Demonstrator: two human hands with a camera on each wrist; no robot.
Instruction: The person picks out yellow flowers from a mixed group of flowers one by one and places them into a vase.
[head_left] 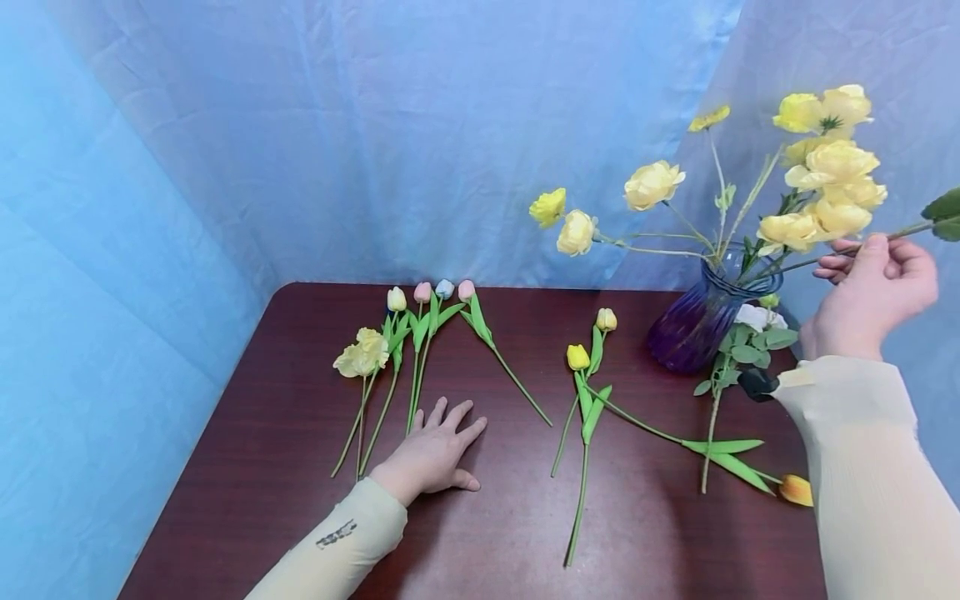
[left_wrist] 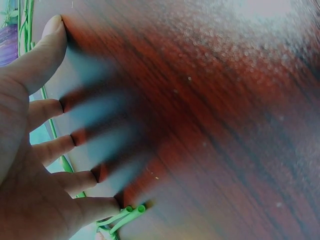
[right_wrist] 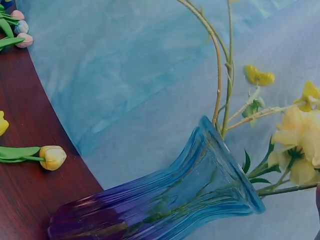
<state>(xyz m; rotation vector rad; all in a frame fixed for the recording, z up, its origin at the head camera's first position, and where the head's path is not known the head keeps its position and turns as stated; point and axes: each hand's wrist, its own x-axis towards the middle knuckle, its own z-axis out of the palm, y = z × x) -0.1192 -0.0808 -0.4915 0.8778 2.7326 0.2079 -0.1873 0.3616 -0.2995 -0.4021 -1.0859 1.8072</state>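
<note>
My right hand (head_left: 873, 292) pinches a thin stem (head_left: 802, 264) between thumb and fingers, right of the vase mouth. That stem slopes out of the blue-purple glass vase (head_left: 686, 321), and a dark green leaf (head_left: 947, 215) shows beyond the hand; its far end lies outside the view. Yellow ranunculus-like flowers (head_left: 832, 162) stand in the vase, partly in front of the held stem. In the right wrist view, the ribbed vase (right_wrist: 200, 185) appears tilted, with only a fingertip at the right edge. My left hand (head_left: 435, 454) rests on the table, fingers spread, near several tulip stems.
On the dark wooden table (head_left: 495, 525), pastel tulips (head_left: 422, 292) and a pale yellow flower (head_left: 362, 354) lie at left. Yellow tulips (head_left: 577, 358) and an orange tulip (head_left: 797, 490) lie at right. A white flower (head_left: 759, 317) lies beside the vase. Blue cloth (head_left: 450, 142) hangs behind.
</note>
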